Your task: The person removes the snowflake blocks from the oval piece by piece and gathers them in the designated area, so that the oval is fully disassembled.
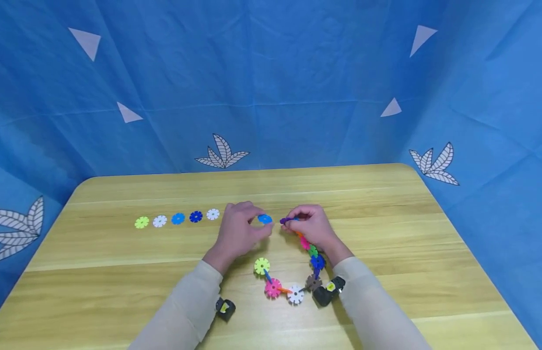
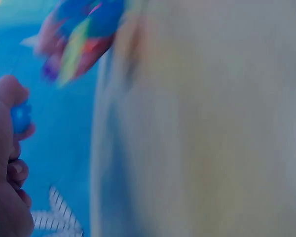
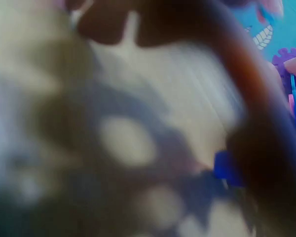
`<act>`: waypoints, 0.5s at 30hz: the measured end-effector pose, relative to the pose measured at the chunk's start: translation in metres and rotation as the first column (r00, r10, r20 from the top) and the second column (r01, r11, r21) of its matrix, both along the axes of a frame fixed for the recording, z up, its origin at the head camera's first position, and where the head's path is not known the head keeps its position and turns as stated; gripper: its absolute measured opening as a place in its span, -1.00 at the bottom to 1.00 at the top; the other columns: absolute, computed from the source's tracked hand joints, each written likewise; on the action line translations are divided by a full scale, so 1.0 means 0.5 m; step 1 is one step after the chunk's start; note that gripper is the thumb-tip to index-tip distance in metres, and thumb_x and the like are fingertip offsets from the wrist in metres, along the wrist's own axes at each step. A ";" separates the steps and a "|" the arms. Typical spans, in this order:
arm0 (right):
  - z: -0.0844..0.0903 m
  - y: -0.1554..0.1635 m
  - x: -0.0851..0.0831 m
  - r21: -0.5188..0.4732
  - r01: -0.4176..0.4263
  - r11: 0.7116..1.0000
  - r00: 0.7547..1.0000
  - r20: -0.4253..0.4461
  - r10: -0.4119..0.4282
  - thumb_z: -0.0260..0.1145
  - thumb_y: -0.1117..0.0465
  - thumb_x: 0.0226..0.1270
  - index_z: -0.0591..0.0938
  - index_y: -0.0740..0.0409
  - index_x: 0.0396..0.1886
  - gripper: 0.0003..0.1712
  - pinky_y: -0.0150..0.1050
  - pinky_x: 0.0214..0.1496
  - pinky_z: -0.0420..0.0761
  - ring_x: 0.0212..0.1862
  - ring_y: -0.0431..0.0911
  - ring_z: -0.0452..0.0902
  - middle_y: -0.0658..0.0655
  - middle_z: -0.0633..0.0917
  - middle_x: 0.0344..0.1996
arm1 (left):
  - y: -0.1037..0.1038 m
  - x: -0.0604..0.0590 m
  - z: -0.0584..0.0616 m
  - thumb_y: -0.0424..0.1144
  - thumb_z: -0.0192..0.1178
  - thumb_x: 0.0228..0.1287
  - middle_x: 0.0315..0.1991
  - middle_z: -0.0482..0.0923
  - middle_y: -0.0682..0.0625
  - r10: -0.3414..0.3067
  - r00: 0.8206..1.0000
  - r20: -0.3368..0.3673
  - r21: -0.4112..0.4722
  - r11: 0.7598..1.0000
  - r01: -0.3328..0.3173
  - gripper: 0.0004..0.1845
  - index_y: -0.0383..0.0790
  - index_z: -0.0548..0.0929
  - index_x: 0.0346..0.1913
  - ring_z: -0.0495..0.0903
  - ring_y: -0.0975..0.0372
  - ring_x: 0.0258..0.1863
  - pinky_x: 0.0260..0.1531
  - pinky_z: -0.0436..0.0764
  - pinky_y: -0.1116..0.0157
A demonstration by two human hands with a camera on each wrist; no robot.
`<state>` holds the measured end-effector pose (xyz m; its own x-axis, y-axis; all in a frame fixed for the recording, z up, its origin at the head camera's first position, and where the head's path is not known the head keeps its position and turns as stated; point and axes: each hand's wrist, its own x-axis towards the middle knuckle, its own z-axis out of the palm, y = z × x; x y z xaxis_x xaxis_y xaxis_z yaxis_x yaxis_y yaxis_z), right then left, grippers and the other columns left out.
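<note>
One blue disc (image 1: 265,219) is pinched by the left hand (image 1: 239,231) near the frame's centre, just apart from the purple disc (image 1: 284,220) gripped by the right hand (image 1: 313,227), probably leaving the facing sides free, while the linked chain (image 1: 318,265) curves over the counter (image 1: 100,291) below.

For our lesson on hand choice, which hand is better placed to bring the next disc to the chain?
Probably the left hand: it pinches a light-blue notched disc near the purple notched disc, while the right hand holds the chain of discs.
</note>
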<state>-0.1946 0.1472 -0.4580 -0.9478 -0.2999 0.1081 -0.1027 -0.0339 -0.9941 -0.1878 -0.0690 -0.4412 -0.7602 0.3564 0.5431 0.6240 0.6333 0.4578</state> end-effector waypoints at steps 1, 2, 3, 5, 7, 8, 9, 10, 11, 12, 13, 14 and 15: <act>-0.006 0.001 -0.003 -0.015 0.012 1.000 1.000 0.023 -0.011 0.28 0.59 0.05 0.62 0.51 -0.40 -0.92 -0.09 -0.31 0.63 -0.37 0.18 0.64 0.34 0.67 -0.41 | -0.009 -0.001 0.005 -0.11 0.39 -0.02 -0.63 0.45 0.16 0.000 1.000 0.005 0.033 0.999 0.000 -0.85 -0.09 0.76 -0.39 0.36 0.32 -0.58 -0.33 0.26 0.23; -0.012 0.003 -0.006 -0.029 0.024 0.999 0.999 0.038 -0.022 0.28 0.58 0.05 0.62 0.51 -0.40 -0.92 -0.09 -0.29 0.63 -0.35 0.19 0.64 0.35 0.67 -0.40 | -0.018 -0.001 0.010 -0.15 0.39 -0.02 -0.65 0.41 0.15 -0.002 1.000 0.015 0.062 0.998 0.001 -0.88 -0.10 0.76 -0.41 0.32 0.31 -0.60 -0.34 0.26 0.23; -0.019 0.005 -0.009 -0.038 0.030 0.999 0.998 0.049 -0.028 0.29 0.58 0.06 0.62 0.51 -0.40 -0.92 -0.08 -0.27 0.63 -0.33 0.19 0.65 0.36 0.67 -0.40 | -0.026 0.000 0.014 -0.17 0.40 -0.02 -0.68 0.36 0.15 -0.006 0.999 0.032 0.082 0.997 0.003 -0.90 -0.10 0.76 -0.43 0.28 0.31 -0.62 -0.34 0.26 0.23; -0.016 0.006 -0.007 -0.022 0.028 0.999 0.998 0.048 -0.027 0.30 0.56 0.06 0.62 0.51 -0.40 -0.93 -0.11 -0.27 0.63 -0.32 0.21 0.64 0.35 0.67 -0.40 | -0.039 0.003 0.019 -0.17 0.42 -0.01 -0.67 0.35 0.16 -0.008 0.997 0.078 0.066 0.998 0.003 -0.88 -0.11 0.77 -0.38 0.29 0.30 -0.59 -0.33 0.26 0.20; -0.007 0.002 -0.001 0.000 0.017 1.000 0.999 0.028 -0.017 0.30 0.55 0.06 0.61 0.52 -0.40 -0.92 -0.13 -0.27 0.63 -0.33 0.22 0.64 0.36 0.67 -0.40 | -0.048 0.009 0.016 -0.13 0.44 -0.02 -0.63 0.39 0.12 0.012 0.987 0.163 0.026 1.000 -0.016 -0.79 -0.11 0.76 -0.30 0.31 0.29 -0.56 -0.28 0.26 0.19; -0.001 -0.001 0.002 0.006 0.010 1.000 1.000 0.023 -0.010 0.29 0.56 0.06 0.61 0.54 -0.40 -0.92 -0.13 -0.27 0.63 -0.32 0.23 0.64 0.37 0.67 -0.40 | -0.053 0.012 0.012 -0.11 0.44 -0.02 -0.61 0.40 0.10 0.029 0.979 0.202 0.009 0.999 -0.031 -0.75 -0.11 0.75 -0.26 0.31 0.28 -0.54 -0.25 0.25 0.18; 0.005 -0.004 0.005 0.011 0.003 1.000 1.000 0.025 -0.003 0.29 0.56 0.07 0.61 0.55 -0.39 -0.92 -0.13 -0.27 0.63 -0.32 0.24 0.63 0.37 0.66 -0.40 | -0.059 0.015 0.009 -0.10 0.45 -0.03 -0.59 0.42 0.08 0.051 0.970 0.238 -0.005 0.999 -0.052 -0.72 -0.11 0.75 -0.23 0.32 0.27 -0.53 -0.21 0.23 0.16; 0.012 -0.008 0.009 0.014 -0.004 1.000 1.000 0.027 0.004 0.29 0.56 0.07 0.61 0.56 -0.38 -0.90 -0.13 -0.26 0.63 -0.31 0.24 0.63 0.38 0.66 -0.39 | -0.065 0.017 0.005 -0.09 0.46 -0.03 -0.57 0.44 0.04 0.072 0.960 0.269 -0.010 0.997 -0.072 -0.70 -0.10 0.74 -0.20 0.32 0.26 -0.51 -0.20 0.22 0.16; 0.012 -0.011 0.009 0.021 -0.007 1.000 1.000 0.030 0.007 0.29 0.56 0.07 0.61 0.56 -0.37 -0.90 -0.13 -0.26 0.63 -0.30 0.24 0.63 0.38 0.66 -0.39 | -0.071 0.017 0.002 -0.10 0.46 -0.04 -0.55 0.46 0.01 0.086 0.953 0.289 -0.005 0.996 -0.088 -0.68 -0.12 0.74 -0.18 0.33 0.25 -0.51 -0.20 0.22 0.16; 0.009 -0.013 0.007 0.027 -0.008 1.000 0.999 0.035 0.007 0.29 0.56 0.06 0.61 0.55 -0.36 -0.89 -0.13 -0.26 0.63 -0.30 0.23 0.64 0.39 0.66 -0.38 | -0.077 0.018 0.000 -0.09 0.46 -0.03 -0.53 0.48 -0.02 0.096 0.950 0.298 -0.001 0.995 -0.100 -0.67 -0.12 0.73 -0.17 0.33 0.24 -0.49 -0.18 0.20 0.15; 0.004 -0.013 0.005 0.026 -0.007 1.000 0.999 0.042 0.006 0.29 0.57 0.06 0.61 0.54 -0.36 -0.89 -0.12 -0.26 0.63 -0.29 0.24 0.63 0.40 0.66 -0.37 | -0.083 0.019 -0.001 -0.10 0.46 -0.03 -0.52 0.48 -0.03 0.097 0.950 0.298 0.010 0.994 -0.105 -0.67 -0.13 0.73 -0.17 0.33 0.23 -0.49 -0.20 0.23 0.16; -0.001 -0.013 0.003 0.028 -0.005 1.000 0.999 0.046 0.004 0.29 0.57 0.06 0.62 0.53 -0.36 -0.89 -0.11 -0.26 0.63 -0.29 0.25 0.63 0.41 0.66 -0.37 | -0.088 0.019 -0.002 -0.10 0.46 -0.03 -0.52 0.48 -0.04 0.096 0.951 0.294 0.021 0.994 -0.107 -0.67 -0.13 0.73 -0.16 0.33 0.23 -0.49 -0.23 0.25 0.18; -0.007 -0.013 0.000 0.026 -0.004 1.000 0.999 0.050 0.003 0.29 0.56 0.06 0.62 0.52 -0.36 -0.89 -0.11 -0.26 0.63 -0.29 0.26 0.62 0.41 0.65 -0.37 | -0.093 0.020 -0.003 -0.10 0.46 -0.03 -0.52 0.47 -0.04 0.096 0.953 0.286 0.028 0.994 -0.108 -0.66 -0.14 0.73 -0.16 0.33 0.23 -0.50 -0.29 0.28 0.20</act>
